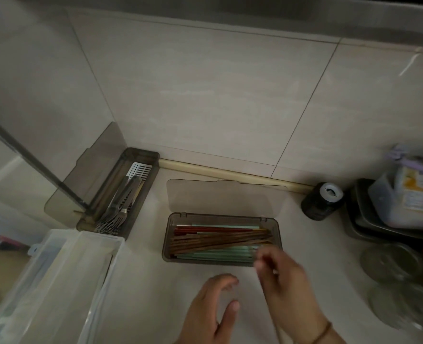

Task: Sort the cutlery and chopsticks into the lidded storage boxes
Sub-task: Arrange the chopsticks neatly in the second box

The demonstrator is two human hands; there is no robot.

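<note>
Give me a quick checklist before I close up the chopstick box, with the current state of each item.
1. Chopstick box lid open, lying flat behind: ok.
2. Chopsticks all inside the rim: ok.
3. Right hand empty: cannot tell, blurred.
4. Left hand free: ok, open and empty.
5. Fork box lid open, forks inside: ok.
6. Loose cutlery left on the counter: none in view.

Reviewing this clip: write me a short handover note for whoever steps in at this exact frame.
Left hand: open, empty, above the counter.
Right hand: at the chopstick box's near right corner; blurred, grip unclear.
Chopstick box: lid open, chopsticks inside.
Cutlery box in the corner: lid open, forks inside.
Left: no loose cutlery in view; probably close both lids.
</note>
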